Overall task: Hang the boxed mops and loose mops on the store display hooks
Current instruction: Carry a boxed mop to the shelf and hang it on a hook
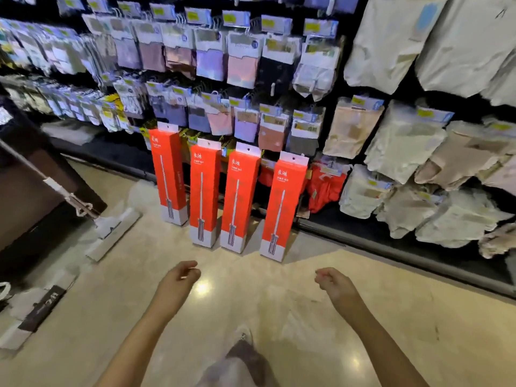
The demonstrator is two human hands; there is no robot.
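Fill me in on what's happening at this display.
A person faces a store display with both arms out. The left hand and right hand hold nothing, fingers loosely curled. Four red boxed mops stand in a row along the display's base; whether they hang from hooks or rest on the floor is unclear. A loose mop leans at the left, its head on the floor.

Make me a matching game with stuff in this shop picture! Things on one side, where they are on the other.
Things:
1. red mop boxes
2. loose mop
3. left hand
4. cream packets

Places:
A. hanging on the right side of the display
B. lying on the floor at the left
C. standing in a row along the display's foot
D. held out over the floor, holding nothing

Pairs: 1-C, 2-B, 3-D, 4-A
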